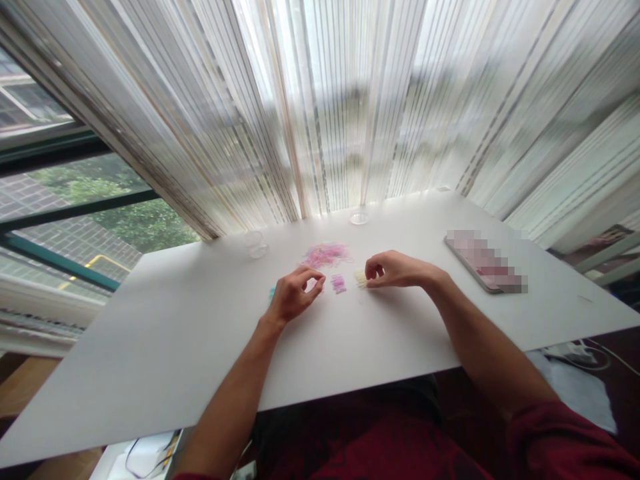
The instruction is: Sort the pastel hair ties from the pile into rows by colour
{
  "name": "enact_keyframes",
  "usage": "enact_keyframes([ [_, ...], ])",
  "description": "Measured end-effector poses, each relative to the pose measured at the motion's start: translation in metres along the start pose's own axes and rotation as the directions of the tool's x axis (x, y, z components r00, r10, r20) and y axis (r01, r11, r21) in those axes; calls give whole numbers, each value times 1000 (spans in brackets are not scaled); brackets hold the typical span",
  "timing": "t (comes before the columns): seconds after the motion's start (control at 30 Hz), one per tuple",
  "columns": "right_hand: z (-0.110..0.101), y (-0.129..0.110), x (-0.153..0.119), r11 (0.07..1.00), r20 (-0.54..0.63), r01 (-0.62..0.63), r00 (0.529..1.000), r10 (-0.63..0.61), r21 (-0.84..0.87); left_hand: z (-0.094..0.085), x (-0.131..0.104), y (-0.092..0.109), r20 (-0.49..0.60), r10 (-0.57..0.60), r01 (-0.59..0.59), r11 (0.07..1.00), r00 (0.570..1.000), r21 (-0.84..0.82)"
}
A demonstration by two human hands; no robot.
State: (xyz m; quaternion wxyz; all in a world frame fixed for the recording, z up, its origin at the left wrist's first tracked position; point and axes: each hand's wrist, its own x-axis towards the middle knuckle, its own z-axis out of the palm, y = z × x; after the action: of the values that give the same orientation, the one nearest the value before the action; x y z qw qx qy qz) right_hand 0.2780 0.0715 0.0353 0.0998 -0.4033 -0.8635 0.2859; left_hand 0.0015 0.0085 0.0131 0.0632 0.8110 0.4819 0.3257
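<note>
My left hand (295, 293) hovers over the table's middle with thumb and index finger curled to a pinch; whatever may be between the tips is too small to see. Partly behind it lies a teal bunch of small pieces (272, 293). Just right of its fingertips is a small purple bunch of thin pieces (339, 284). My right hand (393, 268) rests its closed fingertips at the edge of a pale yellow bunch (360, 279), and I cannot make out any piece in them. Beyond both hands spreads a loose pile of thin pink and purple pieces (325, 255).
On the white table (175, 347), a clear round container (257, 249) stands at the back left and a shallow clear dish (359, 219) at the back. A flat phone-like object (480, 267), partly pixelated, lies to the right. Striped sheer curtains (330, 113) hang behind the table.
</note>
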Motion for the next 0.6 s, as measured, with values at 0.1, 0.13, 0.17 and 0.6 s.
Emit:
enact_keyframes([
  [0.1,5,-4,3,1000,-8,12,1000,-12,-17,0,0,1,-9,1,0,1000,1000,7],
  [0.13,6,-5,4,1000,-12,19,1000,-19,-21,-1,0,1,-12,-1,1,1000,1000,12],
  [0.17,8,-5,4,999,-15,25,1000,-26,-22,-1,0,1,-15,-5,5,1000,1000,17],
  [0.6,8,2,13,995,-348,99,933,-88,12,-23,37,-30,83,-320,292,925,944,244],
])
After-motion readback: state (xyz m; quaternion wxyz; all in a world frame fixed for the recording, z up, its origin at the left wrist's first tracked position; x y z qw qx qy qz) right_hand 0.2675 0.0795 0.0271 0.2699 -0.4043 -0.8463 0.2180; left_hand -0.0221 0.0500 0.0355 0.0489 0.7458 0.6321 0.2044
